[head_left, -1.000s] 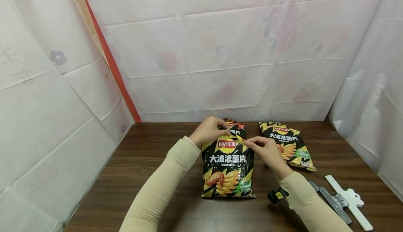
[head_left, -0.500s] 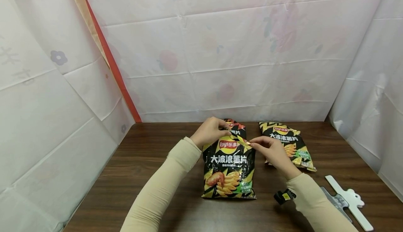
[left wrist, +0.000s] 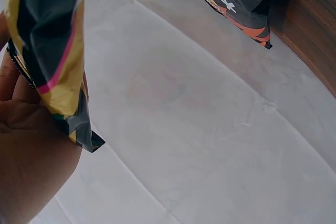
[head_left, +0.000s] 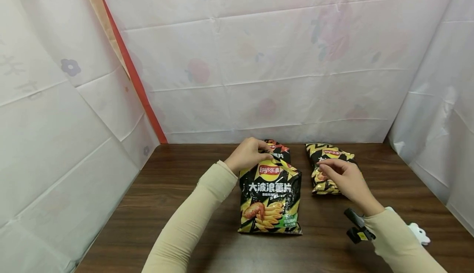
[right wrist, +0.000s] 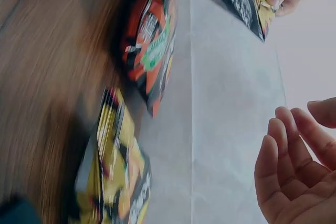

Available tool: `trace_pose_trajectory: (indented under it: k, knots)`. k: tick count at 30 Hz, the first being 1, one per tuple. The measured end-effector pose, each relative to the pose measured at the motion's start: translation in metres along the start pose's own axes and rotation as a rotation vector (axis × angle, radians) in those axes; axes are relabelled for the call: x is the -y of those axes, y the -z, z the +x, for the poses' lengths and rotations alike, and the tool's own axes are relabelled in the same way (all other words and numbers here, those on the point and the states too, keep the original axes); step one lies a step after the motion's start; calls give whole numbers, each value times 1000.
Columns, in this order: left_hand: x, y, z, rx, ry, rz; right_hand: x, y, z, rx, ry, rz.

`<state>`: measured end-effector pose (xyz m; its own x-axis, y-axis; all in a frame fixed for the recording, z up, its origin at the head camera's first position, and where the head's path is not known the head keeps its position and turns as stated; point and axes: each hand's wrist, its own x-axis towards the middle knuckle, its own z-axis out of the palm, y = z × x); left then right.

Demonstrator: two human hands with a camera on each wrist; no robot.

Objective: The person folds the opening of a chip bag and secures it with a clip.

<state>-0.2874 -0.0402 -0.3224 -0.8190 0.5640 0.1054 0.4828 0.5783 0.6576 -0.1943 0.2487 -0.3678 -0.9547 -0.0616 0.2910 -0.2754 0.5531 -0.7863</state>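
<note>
Top corner of the centre chip bag (head_left: pixel 270 197) is being pinched by the left hand (head_left: pixel 247 154); bag is lying flat on the wooden table (head_left: pixel 177 207), a red bag (head_left: pixel 278 149) tucked behind it. Right hand (head_left: pixel 342 178) is being held loosely curled, gripping nothing, over the second yellow-black bag (head_left: pixel 326 166) to the right

Dark wooden table (head_left: pixel 177 207) — enclosed left, far and right by creased white sheeting (head_left: pixel 259 59) with faint floral print.
</note>
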Motion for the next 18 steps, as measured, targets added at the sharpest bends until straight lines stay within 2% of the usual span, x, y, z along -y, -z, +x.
trace_pose_trajectory:
  k: [5,9,18]
  knots:
    - [0,0,1,6,1,-5,-7,20,-12,-52,32,-154]
    - [0,0,1,4,2,-3,-16,33,-23,-89,18,-247]
    - [-1,0,2,7,16,-6,-37,54,-47,-109,-65,-339]
